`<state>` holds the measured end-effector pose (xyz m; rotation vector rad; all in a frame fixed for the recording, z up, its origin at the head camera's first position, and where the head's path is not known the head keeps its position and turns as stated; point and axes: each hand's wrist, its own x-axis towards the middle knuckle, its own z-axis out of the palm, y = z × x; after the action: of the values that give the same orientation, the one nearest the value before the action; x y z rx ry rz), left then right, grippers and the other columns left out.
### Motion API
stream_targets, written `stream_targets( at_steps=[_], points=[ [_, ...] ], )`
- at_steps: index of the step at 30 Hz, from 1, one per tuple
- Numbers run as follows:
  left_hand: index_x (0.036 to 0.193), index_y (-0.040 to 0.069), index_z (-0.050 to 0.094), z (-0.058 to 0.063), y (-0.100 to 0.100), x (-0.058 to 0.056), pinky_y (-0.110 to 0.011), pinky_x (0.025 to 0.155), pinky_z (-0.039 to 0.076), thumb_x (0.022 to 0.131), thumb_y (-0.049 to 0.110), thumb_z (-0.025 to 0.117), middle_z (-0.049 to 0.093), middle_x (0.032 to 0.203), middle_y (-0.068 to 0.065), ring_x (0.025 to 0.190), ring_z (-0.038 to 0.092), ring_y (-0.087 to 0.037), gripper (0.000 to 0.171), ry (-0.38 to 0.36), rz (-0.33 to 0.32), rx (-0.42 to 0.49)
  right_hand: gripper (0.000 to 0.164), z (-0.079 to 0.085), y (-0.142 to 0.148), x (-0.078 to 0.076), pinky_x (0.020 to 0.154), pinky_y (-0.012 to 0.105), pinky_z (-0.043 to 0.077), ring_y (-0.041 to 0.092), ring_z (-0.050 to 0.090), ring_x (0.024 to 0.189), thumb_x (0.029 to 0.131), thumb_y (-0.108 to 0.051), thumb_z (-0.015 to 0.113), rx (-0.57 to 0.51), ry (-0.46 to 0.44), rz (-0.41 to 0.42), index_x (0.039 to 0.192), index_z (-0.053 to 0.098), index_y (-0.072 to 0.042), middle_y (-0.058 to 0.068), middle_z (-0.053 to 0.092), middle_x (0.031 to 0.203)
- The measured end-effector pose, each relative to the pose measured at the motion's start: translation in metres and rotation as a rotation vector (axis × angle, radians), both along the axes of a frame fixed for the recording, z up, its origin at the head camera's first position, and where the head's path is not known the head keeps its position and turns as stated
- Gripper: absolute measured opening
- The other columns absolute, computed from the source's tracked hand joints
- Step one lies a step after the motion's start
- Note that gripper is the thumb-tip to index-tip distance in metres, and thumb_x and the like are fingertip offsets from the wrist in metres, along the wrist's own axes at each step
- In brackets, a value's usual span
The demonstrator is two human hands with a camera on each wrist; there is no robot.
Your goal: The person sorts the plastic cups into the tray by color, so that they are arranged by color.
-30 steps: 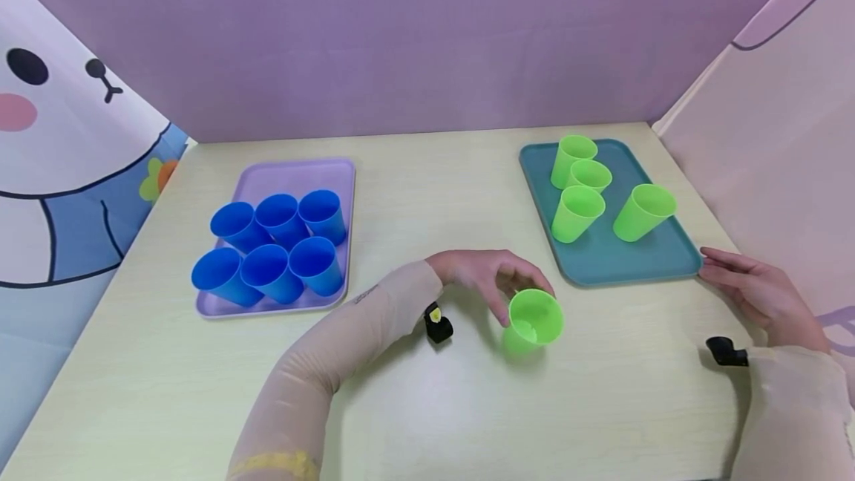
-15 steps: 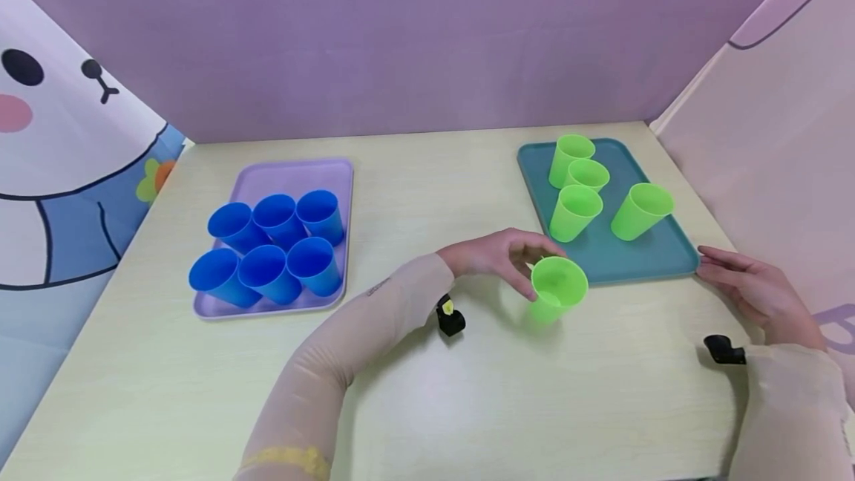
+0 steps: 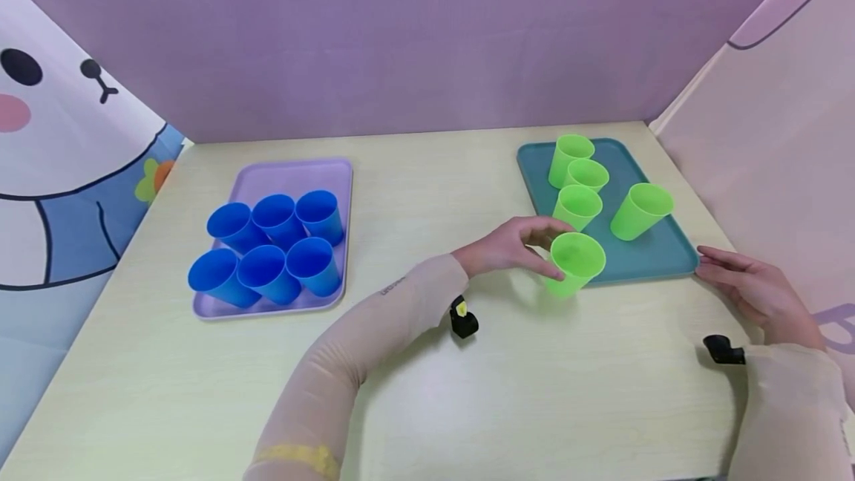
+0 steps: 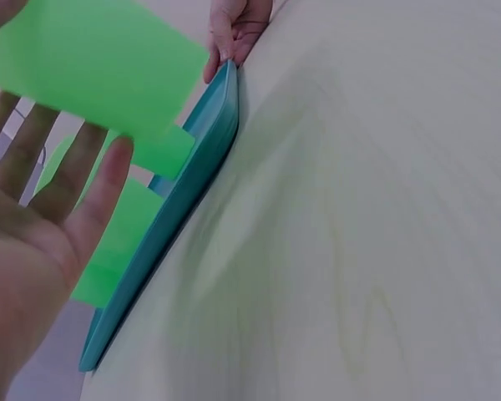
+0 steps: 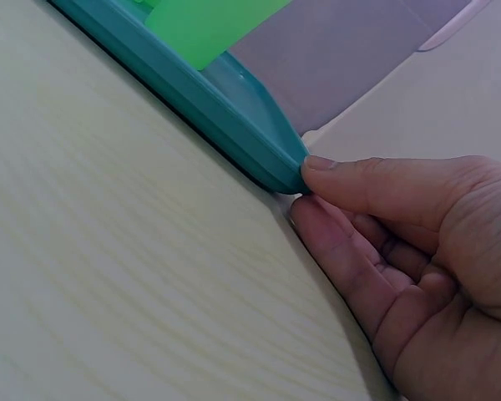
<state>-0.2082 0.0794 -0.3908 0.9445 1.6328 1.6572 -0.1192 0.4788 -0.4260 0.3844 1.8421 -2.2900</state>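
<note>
My left hand (image 3: 510, 246) holds a light green plastic cup (image 3: 576, 264) between thumb and fingers, upright with its mouth facing up. The cup overlaps the near left edge of the teal tray (image 3: 641, 266) in the head view. Seen from the left wrist, the held cup (image 4: 92, 67) hangs beside the tray, above the tabletop. Several matching green cups (image 3: 641, 212) stand on that tray, three in a row along its left side and one to the right. My right hand (image 3: 761, 289) pinches the tray's near right corner, thumb (image 5: 342, 180) against the rim and index finger just below.
A lilac tray (image 3: 294, 173) on the left bears several blue cups (image 3: 263, 273) in two rows. Pale wooden tabletop (image 3: 427, 392) lies between and in front of the trays. A purple wall (image 3: 427, 43) stands behind, with printed cloth at both sides.
My left hand has carried the green cup away from me and rightward, from the open tabletop to the teal tray's near edge. The right hand stays at the tray corner.
</note>
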Motion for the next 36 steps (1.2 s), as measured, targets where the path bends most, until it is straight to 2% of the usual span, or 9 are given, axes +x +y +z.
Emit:
stream_targets(
  at_steps=[5,8,14,21,36],
  points=[
    [0.135,0.006,0.059,-0.004,0.008,0.001,-0.029,0.086,0.057,0.077,-0.005,0.083,0.063,0.118,0.005,0.098,0.064,-0.014,0.064,0.009,0.092,0.008,0.036,0.000,0.000,0.000,0.073,0.013,0.055,-0.002,0.067,0.089,0.093,0.008,0.063,0.025,-0.010,-0.003,0.100,0.081,-0.022,-0.014,0.072,0.100],
    [0.134,0.007,0.060,-0.006,0.014,0.001,-0.027,0.086,0.056,0.076,-0.003,0.084,0.063,0.117,0.010,0.099,0.063,-0.010,0.063,0.021,0.131,0.023,0.037,0.000,0.000,0.000,0.074,0.013,0.055,-0.002,0.067,0.090,0.094,0.009,0.062,0.019,-0.004,0.001,0.101,0.081,-0.022,-0.013,0.072,0.100],
    [0.134,0.005,0.060,-0.009,0.024,0.003,-0.024,0.088,0.054,0.076,-0.003,0.084,0.064,0.114,0.010,0.098,0.062,-0.008,0.063,0.039,0.183,0.031,0.037,0.002,-0.002,0.002,0.074,0.014,0.055,-0.003,0.066,0.091,0.094,0.010,0.061,0.000,-0.007,-0.006,0.102,0.081,-0.021,-0.012,0.073,0.101],
    [0.135,0.006,0.059,-0.012,0.033,0.005,-0.021,0.089,0.053,0.076,0.000,0.085,0.063,0.112,0.012,0.099,0.061,-0.004,0.064,0.024,0.223,0.028,0.037,0.002,-0.003,0.002,0.074,0.014,0.055,-0.002,0.067,0.091,0.093,0.011,0.061,-0.011,-0.014,-0.018,0.102,0.081,-0.020,-0.011,0.073,0.100],
    [0.134,0.015,0.061,-0.018,0.049,0.015,-0.018,0.084,0.052,0.074,0.012,0.090,0.064,0.112,0.015,0.098,0.059,0.000,0.067,0.066,0.350,-0.054,0.038,0.001,-0.002,0.002,0.074,0.015,0.055,-0.001,0.067,0.090,0.093,0.010,0.061,-0.005,-0.015,-0.018,0.101,0.081,-0.021,-0.011,0.073,0.099]
  ],
)
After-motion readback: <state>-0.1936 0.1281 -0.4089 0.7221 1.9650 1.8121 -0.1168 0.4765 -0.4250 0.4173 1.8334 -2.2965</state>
